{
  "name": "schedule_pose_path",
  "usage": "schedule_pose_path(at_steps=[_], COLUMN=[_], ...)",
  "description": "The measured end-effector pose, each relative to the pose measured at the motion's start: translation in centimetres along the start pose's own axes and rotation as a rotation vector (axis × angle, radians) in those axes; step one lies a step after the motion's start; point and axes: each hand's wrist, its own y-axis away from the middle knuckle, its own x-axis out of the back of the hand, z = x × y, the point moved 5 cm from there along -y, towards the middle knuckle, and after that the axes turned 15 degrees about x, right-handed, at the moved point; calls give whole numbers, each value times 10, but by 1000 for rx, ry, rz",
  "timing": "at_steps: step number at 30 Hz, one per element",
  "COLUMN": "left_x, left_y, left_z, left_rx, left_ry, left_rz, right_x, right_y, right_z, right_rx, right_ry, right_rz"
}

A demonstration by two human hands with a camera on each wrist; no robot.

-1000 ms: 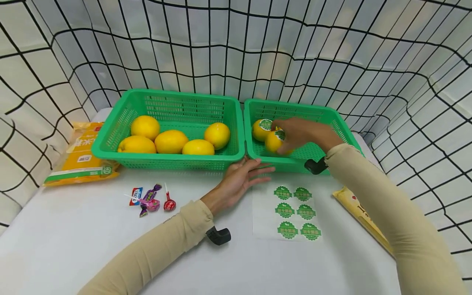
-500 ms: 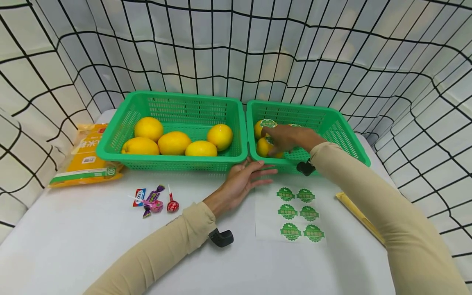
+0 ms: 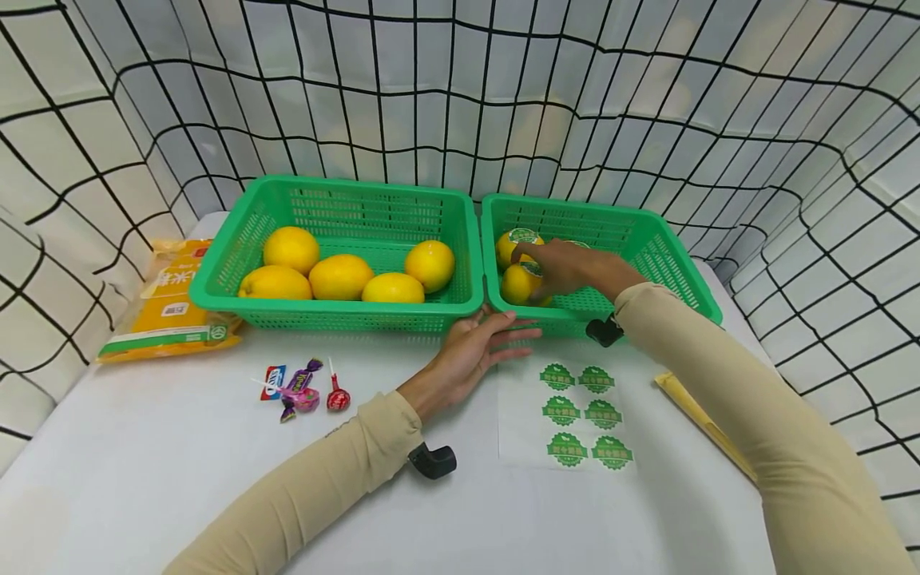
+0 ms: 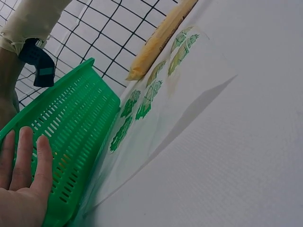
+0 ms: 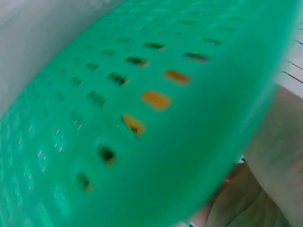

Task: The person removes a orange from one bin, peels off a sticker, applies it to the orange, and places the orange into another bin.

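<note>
Netted booth, judging by black mesh [image 3: 600,49] around a white table [image 3: 431,531].

Table [image 3: 108,487] — baskets [image 3: 359,318], candies [image 3: 307,400], sticker sheet [image 3: 563,411]

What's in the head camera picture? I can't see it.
A person's right hand holds a yellow fruit inside the right green basket; their left hand is by its front. Five yellow fruits sit in the left green basket; candies and green stickers lie nearer.

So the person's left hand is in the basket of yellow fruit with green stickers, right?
Wrong hand: the head view shows the right hand in the basket of yellow fruit with green stickers; the left hand is outside it.
</note>
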Motion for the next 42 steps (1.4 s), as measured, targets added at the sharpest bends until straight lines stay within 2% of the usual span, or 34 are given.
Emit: schedule_pose_path(at_steps=[8,12,14,18,23,27,32,37,42], left_x=[1,1,1,-1,-11,-13,-8,6,29], left_y=[0,1,2,11,33,53,75,94,98], left_z=[0,-1,-2,-5,-1,12,37,74,115], left_rx=[2,11,26,87,110,48,-72,-180,-303], left_ry=[-2,-24,-55,-209,-511,-686,-803,-824,-850], left_rz=[2,-5,-8,4,-20,-10,51,157,264], right_x=[0,3,9,22,21,8,-12,-33,-47], right_y=[-4,4,12,37,72,90,100,90,69], right_z=[1,2,1,-9,-27,-35,-40,-50,-66], right_rx=[26,17,24,50,86,90,105,92,127], right_ry=[0,-42,-61,-92,-106,-119,-150,-163,-105], right_rz=[55,88,133,276,449,544,642,665,662])
